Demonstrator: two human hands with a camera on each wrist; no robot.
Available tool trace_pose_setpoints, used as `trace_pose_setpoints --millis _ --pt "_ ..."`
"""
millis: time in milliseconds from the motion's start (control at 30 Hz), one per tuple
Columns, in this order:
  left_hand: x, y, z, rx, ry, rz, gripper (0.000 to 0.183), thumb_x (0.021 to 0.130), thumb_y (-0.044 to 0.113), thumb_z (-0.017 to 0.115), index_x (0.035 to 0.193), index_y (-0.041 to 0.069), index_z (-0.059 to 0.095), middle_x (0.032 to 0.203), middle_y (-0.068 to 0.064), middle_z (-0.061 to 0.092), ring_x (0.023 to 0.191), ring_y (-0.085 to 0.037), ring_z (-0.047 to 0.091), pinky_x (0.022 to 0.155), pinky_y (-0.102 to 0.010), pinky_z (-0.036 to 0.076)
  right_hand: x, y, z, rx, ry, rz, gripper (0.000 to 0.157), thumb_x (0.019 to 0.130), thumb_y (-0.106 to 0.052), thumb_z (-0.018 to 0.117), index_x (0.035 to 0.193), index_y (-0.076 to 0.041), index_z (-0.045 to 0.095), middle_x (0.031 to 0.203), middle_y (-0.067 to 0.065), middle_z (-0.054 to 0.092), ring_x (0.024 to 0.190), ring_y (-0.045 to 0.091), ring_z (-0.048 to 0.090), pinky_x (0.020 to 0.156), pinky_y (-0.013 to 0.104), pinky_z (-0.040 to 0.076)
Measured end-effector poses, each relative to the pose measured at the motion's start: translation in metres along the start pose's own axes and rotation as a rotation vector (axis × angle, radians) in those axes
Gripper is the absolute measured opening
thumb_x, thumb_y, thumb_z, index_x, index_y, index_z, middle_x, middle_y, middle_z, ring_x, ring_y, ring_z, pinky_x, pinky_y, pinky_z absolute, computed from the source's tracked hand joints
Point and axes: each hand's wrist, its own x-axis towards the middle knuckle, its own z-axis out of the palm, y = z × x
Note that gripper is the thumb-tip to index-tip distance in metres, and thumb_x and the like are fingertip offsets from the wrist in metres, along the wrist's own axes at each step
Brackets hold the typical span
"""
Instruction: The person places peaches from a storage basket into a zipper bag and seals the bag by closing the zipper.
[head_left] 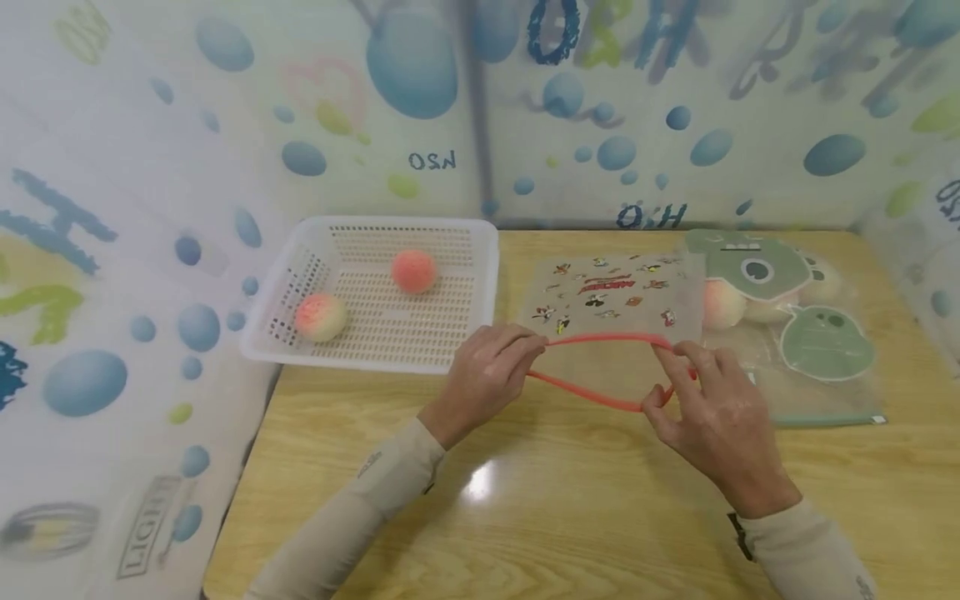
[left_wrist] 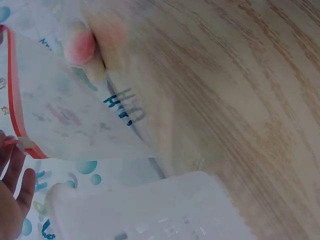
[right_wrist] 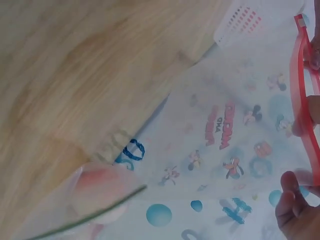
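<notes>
A clear zip bag (head_left: 611,292) printed with small cartoon figures has its red-edged mouth spread apart above the table. At the left end of that mouth, my left hand (head_left: 491,367) pinches the red edge, close to the slider in the left wrist view. My right hand (head_left: 712,408) holds the right end, its thumb and fingers spreading the two red rims. The bag looks flat, with nothing in it. Behind my right hand lies a second zip bag (head_left: 825,400) with green cartoon patches and several peach-like balls (head_left: 722,303) inside.
A white perforated basket (head_left: 375,363) stands at the back left, holding a pink ball (head_left: 414,272) and a pale pink-and-cream ball (head_left: 321,317). The wooden table (head_left: 555,525) meets bubble-patterned walls (head_left: 525,125) at the back and sides.
</notes>
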Motion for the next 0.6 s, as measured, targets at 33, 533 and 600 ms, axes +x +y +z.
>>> trace_pose_setpoints --millis 33,533,600 --pt "0.0 0.0 -0.001 0.001 -0.007 0.009 0.012 0.093 0.009 0.073 0.104 0.005 0.076 0.101 -0.004 0.073 0.091 -0.016 0.069 0.074 -0.028 0.054 -0.001 -0.001 0.001 0.018 -0.009 -0.003 0.051 0.092 -0.024 0.039 0.123 0.008 0.064 0.108 0.027 0.062 0.076 0.044 0.052 0.052 0.049 0.047" --pt "-0.004 -0.049 -0.036 0.038 -0.246 -0.065 0.021 0.095 0.005 0.064 0.114 -0.001 0.071 0.114 -0.014 0.069 0.108 -0.031 0.064 0.095 -0.042 0.051 -0.009 0.001 0.012 0.042 -0.103 0.018 0.059 0.093 -0.028 0.037 0.131 0.013 0.056 0.114 0.029 0.061 0.076 0.042 0.051 0.053 0.044 0.044" --pt "-0.005 -0.057 -0.039 0.067 -0.269 -0.085 0.023 0.095 0.006 0.063 0.116 -0.001 0.07 0.115 -0.015 0.069 0.108 -0.033 0.064 0.096 -0.044 0.051 -0.01 0.001 0.013 0.034 -0.101 0.017 0.058 0.094 -0.028 0.037 0.131 0.013 0.056 0.113 0.029 0.062 0.076 0.043 0.051 0.054 0.045 0.043"
